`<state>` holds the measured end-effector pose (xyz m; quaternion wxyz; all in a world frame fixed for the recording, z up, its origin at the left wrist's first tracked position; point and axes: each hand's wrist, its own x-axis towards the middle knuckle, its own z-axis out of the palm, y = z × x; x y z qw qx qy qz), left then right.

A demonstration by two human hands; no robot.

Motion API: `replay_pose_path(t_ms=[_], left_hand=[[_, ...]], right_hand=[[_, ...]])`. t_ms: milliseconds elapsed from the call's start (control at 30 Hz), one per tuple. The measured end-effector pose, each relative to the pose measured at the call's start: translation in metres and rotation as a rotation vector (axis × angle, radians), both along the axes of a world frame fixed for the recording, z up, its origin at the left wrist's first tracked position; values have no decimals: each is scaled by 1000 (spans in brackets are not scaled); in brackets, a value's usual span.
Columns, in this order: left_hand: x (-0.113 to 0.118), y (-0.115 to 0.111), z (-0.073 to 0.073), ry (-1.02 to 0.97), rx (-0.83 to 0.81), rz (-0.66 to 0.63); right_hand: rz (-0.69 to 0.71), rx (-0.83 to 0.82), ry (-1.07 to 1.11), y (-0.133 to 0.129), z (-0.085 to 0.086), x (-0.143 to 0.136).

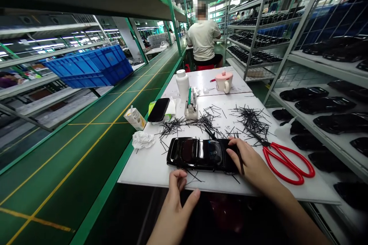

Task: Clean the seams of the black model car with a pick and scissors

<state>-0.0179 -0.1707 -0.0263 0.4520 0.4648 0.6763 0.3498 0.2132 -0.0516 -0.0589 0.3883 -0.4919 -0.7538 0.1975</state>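
Note:
A glossy black model car (202,153) lies lengthwise on the white table, near its front edge. My right hand (244,157) has its fingers over the car's right end, thumb and fingers bent against it. A thin dark piece shows beside those fingers; what it is I cannot tell. My left hand (179,199) is just in front of the car's left part, thumb and fingers apart with nothing between them. Many thin black strips (251,118) lie scattered behind the car, and a few in front. Red-handled scissors (287,162) rest to the right of my right hand.
Behind the strips stand a white bottle (182,84), a small holder (191,109) and a lidded cup (224,81). A phone (158,110), drink carton (135,118) and crumpled tissue (143,139) are left. A green conveyor (94,138) runs alongside; racks (324,111) of black cars stand right. A person (202,40) sits ahead.

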Motion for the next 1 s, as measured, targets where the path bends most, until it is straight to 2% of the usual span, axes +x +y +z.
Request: replay_pose_path(t_ms=[167, 267, 433, 567, 633, 733, 900, 1000], left_hand=[[6, 12, -6, -178, 58, 31], [6, 34, -7, -198, 157, 0], [13, 82, -2, -110, 275, -118], [18, 104, 3, -102, 305, -157], [20, 102, 3, -30, 315, -202], [20, 84, 2, 226, 322, -245], [23, 46, -6, 477, 323, -240], [28, 34, -12, 616, 393, -240]], right_hand=[[4, -88, -41, -15, 12, 17], [33, -118, -10, -37, 14, 24], [145, -231, 65, -75, 18, 27], [256, -275, 54, -89, 32, 24], [331, -311, 23, -89, 41, 21], [416, -328, -13, -87, 49, 14], [493, -310, -12, -81, 52, 6], [515, -326, -9, -77, 54, 7]])
